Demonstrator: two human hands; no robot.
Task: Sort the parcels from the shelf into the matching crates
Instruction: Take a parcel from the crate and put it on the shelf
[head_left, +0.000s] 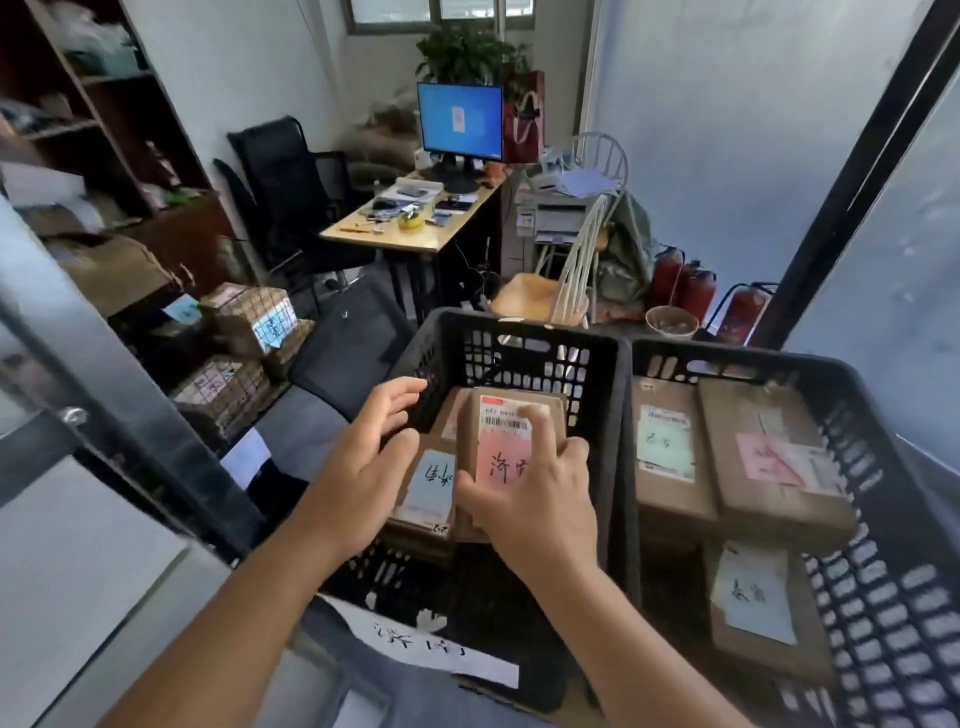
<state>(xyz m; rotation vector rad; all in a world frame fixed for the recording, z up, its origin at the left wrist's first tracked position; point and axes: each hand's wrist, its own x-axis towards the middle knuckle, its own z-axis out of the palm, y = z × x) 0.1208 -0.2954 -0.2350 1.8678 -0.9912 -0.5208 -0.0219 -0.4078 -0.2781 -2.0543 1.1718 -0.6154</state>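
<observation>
Two black crates (618, 364), right hand (535, 493) gripping pink-labelled parcel (511, 431), left hand (363, 462) fingers apart

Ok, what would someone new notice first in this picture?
Front and centre, the right hand holds a brown cardboard parcel with a pink handwritten label over the left black plastic crate, while the open left hand hovers beside it. To the right, a second black lattice crate holds more labelled parcels.

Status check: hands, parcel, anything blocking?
Right hand grips pink-label parcel over left crate. Left hand open beside it. Nothing blocking.
</observation>
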